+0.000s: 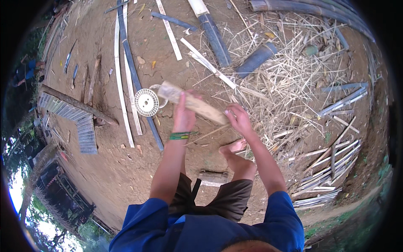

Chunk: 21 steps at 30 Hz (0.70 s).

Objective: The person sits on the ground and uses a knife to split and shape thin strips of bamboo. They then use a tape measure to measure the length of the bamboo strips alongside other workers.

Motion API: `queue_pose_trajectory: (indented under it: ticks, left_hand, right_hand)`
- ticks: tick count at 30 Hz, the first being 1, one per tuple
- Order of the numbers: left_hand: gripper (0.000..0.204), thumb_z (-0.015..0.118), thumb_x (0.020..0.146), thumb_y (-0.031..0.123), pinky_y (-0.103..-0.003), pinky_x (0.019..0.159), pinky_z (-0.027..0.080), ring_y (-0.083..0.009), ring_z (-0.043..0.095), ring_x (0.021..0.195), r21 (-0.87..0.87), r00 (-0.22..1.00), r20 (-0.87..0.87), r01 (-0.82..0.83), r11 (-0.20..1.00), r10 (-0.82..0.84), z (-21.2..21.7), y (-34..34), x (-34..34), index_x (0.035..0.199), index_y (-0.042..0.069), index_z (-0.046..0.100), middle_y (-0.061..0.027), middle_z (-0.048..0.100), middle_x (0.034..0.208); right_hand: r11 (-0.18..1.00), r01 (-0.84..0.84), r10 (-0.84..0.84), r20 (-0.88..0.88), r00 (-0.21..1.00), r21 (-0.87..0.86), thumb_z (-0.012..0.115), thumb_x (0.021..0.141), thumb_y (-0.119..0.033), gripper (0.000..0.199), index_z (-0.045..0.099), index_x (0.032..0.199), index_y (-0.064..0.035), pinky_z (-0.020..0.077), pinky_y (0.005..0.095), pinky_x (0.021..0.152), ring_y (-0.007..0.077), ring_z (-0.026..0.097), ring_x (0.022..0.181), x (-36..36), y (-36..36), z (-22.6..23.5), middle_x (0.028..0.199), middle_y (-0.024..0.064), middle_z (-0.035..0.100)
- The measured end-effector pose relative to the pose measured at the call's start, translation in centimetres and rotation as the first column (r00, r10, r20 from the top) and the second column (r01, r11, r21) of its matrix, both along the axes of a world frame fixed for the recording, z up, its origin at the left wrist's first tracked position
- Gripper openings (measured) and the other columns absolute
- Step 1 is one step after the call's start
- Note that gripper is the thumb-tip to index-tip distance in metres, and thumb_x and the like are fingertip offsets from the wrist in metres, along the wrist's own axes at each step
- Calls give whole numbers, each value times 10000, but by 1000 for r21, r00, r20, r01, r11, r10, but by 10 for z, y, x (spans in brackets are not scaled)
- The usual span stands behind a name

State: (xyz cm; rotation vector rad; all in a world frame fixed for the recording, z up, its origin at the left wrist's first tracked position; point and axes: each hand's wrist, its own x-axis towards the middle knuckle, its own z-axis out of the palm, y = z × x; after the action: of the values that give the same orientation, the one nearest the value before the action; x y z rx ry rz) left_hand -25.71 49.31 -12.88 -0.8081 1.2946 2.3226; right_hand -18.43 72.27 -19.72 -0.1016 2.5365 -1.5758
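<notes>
My left hand [184, 114] grips a short pale piece of split bamboo [194, 103] near its middle and holds it slanted above the dirt. My right hand [237, 119] closes on the lower right end of the same piece. A thin pale sliver [208, 134] runs down and left from under the right hand. A green band sits on my left wrist. My bare foot [234, 147] rests on the ground just below the hands.
A white round spool [147, 102] lies on the dirt left of the hands. Long bamboo slats [126, 80] and dark bamboo tubes [257, 58] lie beyond. Dry shavings [294, 84] cover the right side, with stacked strips [323, 176] lower right. A small block [213, 177] lies between my legs.
</notes>
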Motion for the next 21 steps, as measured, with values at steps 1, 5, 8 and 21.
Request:
queue_pose_trajectory:
  ticks: [1, 5, 8, 21]
  left_hand:
    - [470, 503, 1011, 435, -408, 1074, 386, -263, 535, 1174, -28, 995, -46, -95, 995, 94, 0, -15, -3, 1226, 17, 516, -141, 592, 1201]
    - [385, 464, 1047, 382, -353, 1000, 418, -186, 563, 1063, -251, 938, -183, -336, 908, 296, -37, -91, -5, 1125, 20, 572, -98, 627, 1072]
    - [409, 434, 1059, 396, -343, 958, 421, -167, 549, 1041, -439, 941, -189, -337, 833, 282, -61, -124, -31, 1099, 21, 592, -83, 620, 1072]
    - [384, 446, 1060, 368, -320, 938, 422, -166, 548, 1038, -531, 953, -98, -295, 794, 288, -87, -190, -151, 1132, 21, 595, -73, 603, 1104]
  right_hand:
    - [997, -1, -2, 49, 999, 79, 610, 935, -201, 274, 628, 1129, -8, 516, 422, 937, 384, 636, 1018, -14, -10, -18, 1112, 188, 647]
    - [900, -163, 2, 371, 929, 403, 652, 896, -321, 493, 539, 1271, -22, 505, 413, 967, 386, 603, 1106, -68, -62, -143, 1275, 204, 560]
    - [719, -240, -65, 407, 911, 652, 681, 864, -366, 688, 417, 1388, -7, 480, 407, 1012, 362, 525, 1241, -102, -75, -250, 1415, 217, 452]
    - [389, -233, -88, 288, 954, 891, 662, 867, -400, 491, 473, 1164, -59, 506, 514, 834, 352, 584, 1084, -171, -108, -329, 1127, 175, 601]
